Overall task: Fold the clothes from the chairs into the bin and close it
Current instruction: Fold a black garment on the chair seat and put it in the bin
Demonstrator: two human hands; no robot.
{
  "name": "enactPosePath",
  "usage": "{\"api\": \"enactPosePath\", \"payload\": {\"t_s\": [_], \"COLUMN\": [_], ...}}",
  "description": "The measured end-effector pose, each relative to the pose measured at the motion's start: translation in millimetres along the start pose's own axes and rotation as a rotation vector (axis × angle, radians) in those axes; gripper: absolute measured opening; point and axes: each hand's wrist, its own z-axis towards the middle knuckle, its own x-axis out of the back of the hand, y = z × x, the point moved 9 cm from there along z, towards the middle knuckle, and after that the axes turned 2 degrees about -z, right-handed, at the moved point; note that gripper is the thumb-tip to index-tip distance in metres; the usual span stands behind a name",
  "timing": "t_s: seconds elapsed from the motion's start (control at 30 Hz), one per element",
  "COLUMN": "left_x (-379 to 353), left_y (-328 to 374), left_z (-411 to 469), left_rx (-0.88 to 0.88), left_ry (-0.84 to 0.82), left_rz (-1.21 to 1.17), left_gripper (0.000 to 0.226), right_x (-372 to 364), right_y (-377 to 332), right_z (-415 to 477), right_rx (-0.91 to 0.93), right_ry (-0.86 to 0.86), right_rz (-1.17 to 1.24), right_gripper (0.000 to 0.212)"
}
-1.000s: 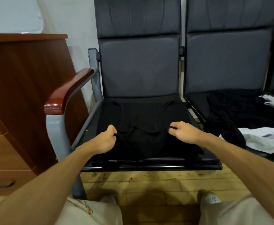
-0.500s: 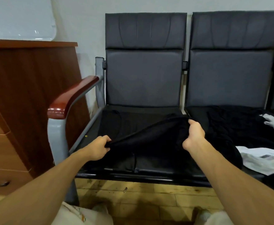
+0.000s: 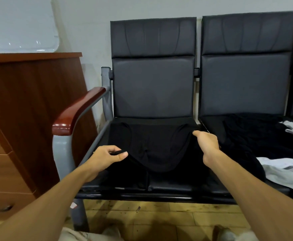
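A: Label the seats first.
B: Left chair, right chair; a heap of clothes covers the right seat.
A: And the piece in work?
B: The black garment lies spread on the left seat — your left hand pinches its near-left edge between thumb and fingers, and your right hand is curled tight on its right edge.

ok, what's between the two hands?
Head view: the black garment spans from the left hand to the right hand, sagging in the middle over the chair seat.
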Motion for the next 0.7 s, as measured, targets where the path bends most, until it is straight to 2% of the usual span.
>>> {"api": "enactPosePath", "payload": {"t_s": [0.07,0.17,0.27,0.33,0.4,0.47,0.57,0.63,0.7], "left_x": [-4,-9,-9,-14,-23,-25,-21,-12,8], "left_y": [7,10,6,3,3,4,12,16,19], "left_z": [-5,-12,-21,-27,-41,-50,-50,-40,-21], "left_rx": [-0.011,0.016,0.103,0.180,0.260,0.304,0.282,0.251,0.184], "left_ry": [-0.064,-0.146,-0.207,-0.317,-0.456,-0.525,-0.460,-0.299,-0.085], "left_rz": [-0.021,-0.033,-0.019,0.019,0.048,0.073,0.003,-0.126,-0.139], "left_gripper": [0.020,0.027,0.034,0.046,0.047,0.044,0.036,0.030,0.027], "right_x": [-7,-20,-28,-25,-19,-12,-3,9,24], "right_y": [-12,-13,6,20,28,25,7,-7,-21], "right_z": [-3,-13,-37,-52,-64,-63,-46,-31,-15], "right_rx": [0.142,0.264,0.213,0.143,0.121,0.155,0.239,0.307,0.362], "right_ry": [-0.113,-0.342,-0.670,-0.848,-0.943,-0.914,-0.699,-0.476,-0.255], "right_rz": [-0.187,-0.471,-0.722,-0.854,-0.927,-0.910,-0.757,-0.699,-0.678], "right_gripper": [0.014,0.029,0.035,0.027,0.019,0.020,0.026,0.031,0.038]}}
